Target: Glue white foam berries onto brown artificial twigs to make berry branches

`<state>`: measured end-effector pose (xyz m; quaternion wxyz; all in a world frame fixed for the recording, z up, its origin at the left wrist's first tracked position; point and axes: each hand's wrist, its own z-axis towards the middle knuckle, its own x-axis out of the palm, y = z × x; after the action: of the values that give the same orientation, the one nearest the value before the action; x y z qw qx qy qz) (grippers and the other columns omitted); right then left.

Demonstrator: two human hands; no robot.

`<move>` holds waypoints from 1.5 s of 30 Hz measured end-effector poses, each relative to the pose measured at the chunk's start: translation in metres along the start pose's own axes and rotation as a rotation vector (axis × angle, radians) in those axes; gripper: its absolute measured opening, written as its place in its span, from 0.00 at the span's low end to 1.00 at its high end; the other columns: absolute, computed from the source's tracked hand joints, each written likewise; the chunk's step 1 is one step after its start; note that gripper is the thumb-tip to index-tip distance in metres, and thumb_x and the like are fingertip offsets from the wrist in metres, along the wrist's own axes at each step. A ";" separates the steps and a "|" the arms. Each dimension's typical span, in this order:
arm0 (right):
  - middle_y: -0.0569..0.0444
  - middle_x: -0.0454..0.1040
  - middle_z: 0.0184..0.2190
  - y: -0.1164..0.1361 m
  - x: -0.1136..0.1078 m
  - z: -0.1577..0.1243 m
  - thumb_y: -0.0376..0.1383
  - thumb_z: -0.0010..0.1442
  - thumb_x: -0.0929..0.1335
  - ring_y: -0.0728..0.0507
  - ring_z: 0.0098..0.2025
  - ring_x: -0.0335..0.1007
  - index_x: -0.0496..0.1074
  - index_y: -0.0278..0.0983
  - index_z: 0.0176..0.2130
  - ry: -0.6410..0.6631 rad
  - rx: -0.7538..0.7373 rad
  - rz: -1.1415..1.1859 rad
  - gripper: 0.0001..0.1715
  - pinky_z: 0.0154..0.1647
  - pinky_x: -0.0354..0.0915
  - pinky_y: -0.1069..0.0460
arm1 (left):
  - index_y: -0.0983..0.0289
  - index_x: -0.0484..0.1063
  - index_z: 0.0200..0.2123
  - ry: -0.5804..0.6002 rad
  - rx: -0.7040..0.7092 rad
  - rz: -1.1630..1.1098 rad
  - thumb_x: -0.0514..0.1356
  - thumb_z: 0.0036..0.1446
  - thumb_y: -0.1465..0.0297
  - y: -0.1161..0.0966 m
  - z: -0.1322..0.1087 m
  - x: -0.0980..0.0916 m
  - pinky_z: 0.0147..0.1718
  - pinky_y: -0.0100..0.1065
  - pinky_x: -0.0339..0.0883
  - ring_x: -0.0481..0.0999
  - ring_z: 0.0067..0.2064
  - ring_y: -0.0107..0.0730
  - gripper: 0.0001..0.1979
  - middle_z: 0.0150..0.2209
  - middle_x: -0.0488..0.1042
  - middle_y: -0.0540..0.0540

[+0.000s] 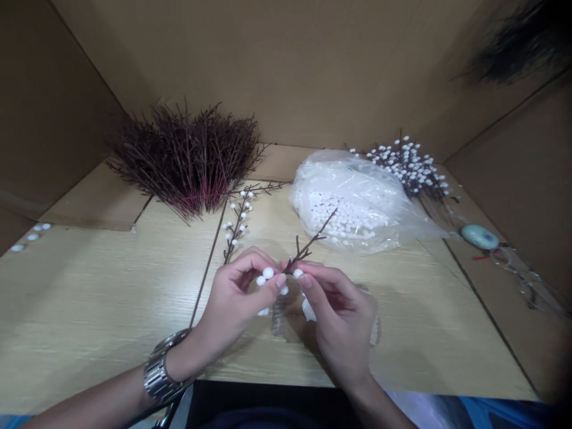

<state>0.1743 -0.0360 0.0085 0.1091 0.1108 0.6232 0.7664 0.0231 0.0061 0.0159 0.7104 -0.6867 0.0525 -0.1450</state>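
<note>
Between my two hands is a dark brown artificial twig (304, 247), its bare forked tip pointing up and to the right. My left hand (248, 289) pinches the twig, with several white balls showing around its fingers. My right hand (342, 310) has thumb and forefinger closed on a small white ball (298, 273), held against the twig. Just beyond my left hand lies another twig with white balls (241, 217) along it. Below my hands, a brownish patch on the table is partly hidden by them.
A clear plastic bag of white balls (353, 202) lies ahead. A large bundle of bare brown twigs (187, 155) is at back left, and a bunch of white-tipped twigs (409, 164) at back right. Loose white balls (33, 236) sit far left. A pale green oval object (479, 236) lies right. Cardboard walls (286, 71) surround the table.
</note>
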 end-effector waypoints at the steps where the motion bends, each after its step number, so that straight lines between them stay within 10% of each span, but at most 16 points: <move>1: 0.59 0.85 0.40 0.000 0.000 0.000 0.31 0.62 0.73 0.48 0.43 0.82 0.82 0.48 0.42 -0.002 -0.008 0.000 0.11 0.47 0.75 0.55 | 0.60 0.76 0.29 0.002 0.001 -0.001 0.68 0.60 0.74 0.000 0.000 0.000 0.39 0.27 0.68 0.73 0.37 0.28 0.08 0.32 0.74 0.48; 45: 0.58 0.85 0.37 0.000 0.003 0.000 0.30 0.61 0.73 0.46 0.40 0.82 0.83 0.49 0.41 0.032 0.005 0.027 0.14 0.39 0.78 0.51 | 0.61 0.77 0.29 -0.045 -0.065 -0.051 0.69 0.58 0.75 0.001 -0.005 0.004 0.39 0.29 0.71 0.76 0.38 0.31 0.07 0.33 0.76 0.50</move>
<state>0.1719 -0.0353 0.0081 0.0883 0.1072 0.6251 0.7681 0.0259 -0.0003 0.0151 0.6847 -0.7137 0.0239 -0.1459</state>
